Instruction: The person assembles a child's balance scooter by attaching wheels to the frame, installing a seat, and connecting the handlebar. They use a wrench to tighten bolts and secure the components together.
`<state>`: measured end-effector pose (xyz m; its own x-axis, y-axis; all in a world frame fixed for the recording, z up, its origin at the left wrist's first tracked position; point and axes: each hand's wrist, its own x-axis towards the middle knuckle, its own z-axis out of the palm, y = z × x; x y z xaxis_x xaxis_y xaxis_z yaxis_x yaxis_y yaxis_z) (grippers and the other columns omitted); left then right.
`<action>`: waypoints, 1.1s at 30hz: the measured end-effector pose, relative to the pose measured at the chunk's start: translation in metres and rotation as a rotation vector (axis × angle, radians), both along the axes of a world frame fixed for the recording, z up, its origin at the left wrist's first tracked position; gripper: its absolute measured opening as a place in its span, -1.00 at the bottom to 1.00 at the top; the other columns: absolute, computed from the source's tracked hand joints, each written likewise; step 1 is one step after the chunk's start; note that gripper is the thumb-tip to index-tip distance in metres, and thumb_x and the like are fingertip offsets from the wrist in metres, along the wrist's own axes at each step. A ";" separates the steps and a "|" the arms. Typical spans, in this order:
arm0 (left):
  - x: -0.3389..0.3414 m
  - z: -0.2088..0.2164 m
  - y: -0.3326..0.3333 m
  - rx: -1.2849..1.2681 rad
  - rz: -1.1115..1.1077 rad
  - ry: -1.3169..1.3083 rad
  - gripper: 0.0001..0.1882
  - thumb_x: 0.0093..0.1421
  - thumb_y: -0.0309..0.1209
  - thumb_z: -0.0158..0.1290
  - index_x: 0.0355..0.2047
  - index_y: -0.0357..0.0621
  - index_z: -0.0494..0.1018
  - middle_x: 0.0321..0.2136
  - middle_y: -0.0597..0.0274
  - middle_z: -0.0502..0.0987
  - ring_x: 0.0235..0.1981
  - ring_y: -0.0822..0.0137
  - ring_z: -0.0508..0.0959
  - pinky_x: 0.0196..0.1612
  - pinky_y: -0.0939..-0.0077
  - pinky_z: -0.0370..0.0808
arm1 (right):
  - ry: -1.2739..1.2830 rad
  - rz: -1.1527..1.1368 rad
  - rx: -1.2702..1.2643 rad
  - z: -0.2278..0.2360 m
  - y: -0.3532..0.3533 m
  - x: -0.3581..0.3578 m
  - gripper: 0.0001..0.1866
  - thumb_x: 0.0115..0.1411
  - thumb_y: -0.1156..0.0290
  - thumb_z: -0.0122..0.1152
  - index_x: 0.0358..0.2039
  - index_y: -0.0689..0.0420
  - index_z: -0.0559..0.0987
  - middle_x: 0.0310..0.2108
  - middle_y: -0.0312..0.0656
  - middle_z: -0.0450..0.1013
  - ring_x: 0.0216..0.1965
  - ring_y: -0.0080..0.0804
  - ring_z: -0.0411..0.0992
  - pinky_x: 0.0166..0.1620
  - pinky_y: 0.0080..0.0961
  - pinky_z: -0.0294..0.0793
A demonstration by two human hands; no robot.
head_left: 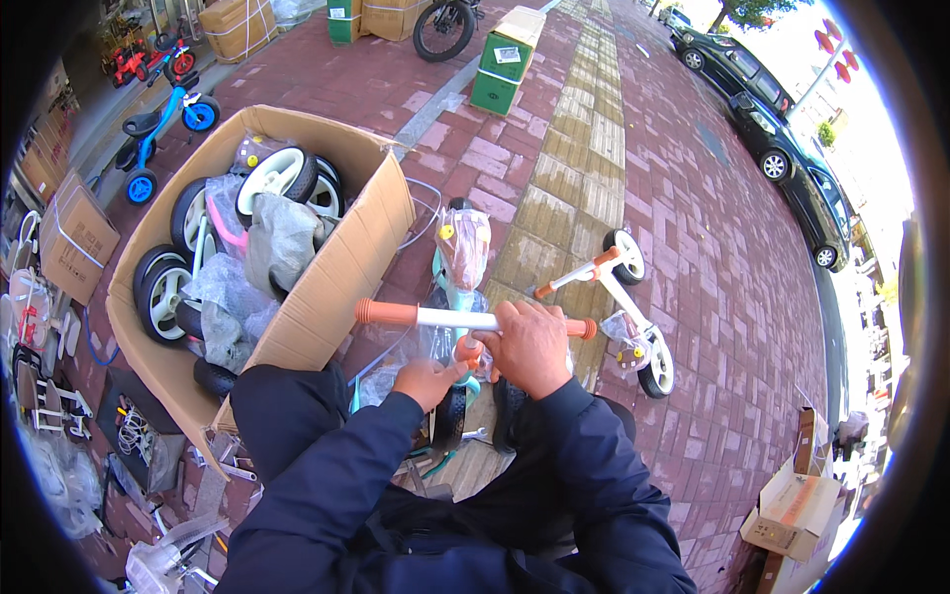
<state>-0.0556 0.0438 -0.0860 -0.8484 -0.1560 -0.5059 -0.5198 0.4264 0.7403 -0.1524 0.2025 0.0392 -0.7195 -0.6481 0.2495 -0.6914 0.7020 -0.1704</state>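
A small teal child's bike (461, 300) stands between my knees, partly in clear plastic. Across it lies a white handlebar (447, 318) with ribbed orange grips. My right hand (531, 348) is closed over the bar, right of its middle. Just below, my left hand (427, 382) pinches at the orange stem collar (467, 350), its fingertips against it. A plastic-wrapped bundle (463, 247) covers the bike's far part. Near my feet, a black tyre (450, 416) shows beneath my hands, and a wrench (475, 435) lies on the ground.
On my left stands a large open carton (341, 262) full of wheels and wrapped parts. A white-and-orange balance bike (625, 299) lies to the right. Blue tricycle (148, 126), green boxes (492, 91) and parked cars (767, 129) are farther off. Opened cartons (792, 510) sit at lower right.
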 end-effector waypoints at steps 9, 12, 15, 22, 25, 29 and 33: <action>0.011 -0.090 0.035 -0.143 0.077 0.379 -0.45 0.08 -0.19 0.37 -0.05 -0.34 0.52 -0.19 -0.15 0.64 -0.07 -0.12 0.61 0.06 0.10 0.50 | 0.037 0.019 0.013 -0.002 -0.002 -0.005 -0.45 0.01 -0.20 0.39 -0.52 0.09 0.51 -0.55 -0.13 0.49 -0.44 -0.05 0.51 -0.24 -0.16 0.29; 0.004 -0.099 0.036 0.039 0.081 0.393 -0.63 0.11 -0.30 0.34 -0.15 -0.27 0.57 -0.25 -0.12 0.65 -0.12 -0.16 0.61 -0.01 0.08 0.50 | 0.013 -0.016 0.048 0.000 -0.004 -0.002 -0.43 -0.01 -0.21 0.40 -0.55 0.09 0.51 -0.57 -0.14 0.48 -0.48 -0.06 0.50 -0.26 -0.15 0.30; 0.004 -0.107 0.031 0.121 0.034 0.457 -0.66 0.12 -0.35 0.32 -0.15 -0.26 0.57 -0.24 -0.11 0.65 -0.14 -0.15 0.61 -0.03 0.10 0.50 | 0.009 -0.023 0.038 0.001 -0.005 0.000 -0.43 -0.01 -0.21 0.41 -0.56 0.10 0.51 -0.59 -0.14 0.48 -0.50 -0.06 0.50 -0.27 -0.16 0.30; 0.004 -0.112 0.029 0.194 0.050 0.377 -0.68 0.15 -0.31 0.30 -0.13 -0.20 0.61 -0.17 -0.06 0.67 -0.09 -0.04 0.64 -0.04 0.18 0.51 | 0.020 -0.015 0.046 0.002 -0.008 -0.002 -0.44 -0.02 -0.20 0.41 -0.57 0.09 0.51 -0.59 -0.14 0.49 -0.50 -0.07 0.50 -0.27 -0.18 0.30; 0.005 -0.108 0.029 0.159 0.047 0.382 -0.68 0.15 -0.33 0.30 -0.12 -0.22 0.60 -0.19 -0.05 0.67 -0.10 -0.04 0.64 -0.03 0.19 0.51 | -0.031 -0.024 0.053 0.002 -0.008 -0.001 -0.44 -0.01 -0.19 0.42 -0.58 0.09 0.50 -0.59 -0.14 0.48 -0.50 -0.06 0.50 -0.26 -0.18 0.31; 0.002 -0.103 0.027 0.223 0.019 0.305 -0.59 0.15 -0.38 0.29 -0.01 -0.26 0.53 -0.12 -0.08 0.64 -0.01 -0.02 0.61 0.06 0.21 0.48 | 0.012 -0.031 0.040 0.002 -0.007 -0.002 -0.45 -0.02 -0.18 0.42 -0.58 0.09 0.50 -0.59 -0.15 0.49 -0.49 -0.06 0.51 -0.26 -0.18 0.31; 0.003 -0.086 0.026 0.100 0.093 0.404 -0.33 0.10 -0.38 0.29 0.20 -0.30 0.36 0.03 -0.15 0.53 0.15 -0.03 0.51 0.19 0.19 0.42 | 0.009 -0.032 0.025 0.001 -0.002 -0.006 -0.47 -0.02 -0.16 0.43 -0.57 0.09 0.52 -0.57 -0.15 0.50 -0.47 -0.06 0.52 -0.26 -0.18 0.30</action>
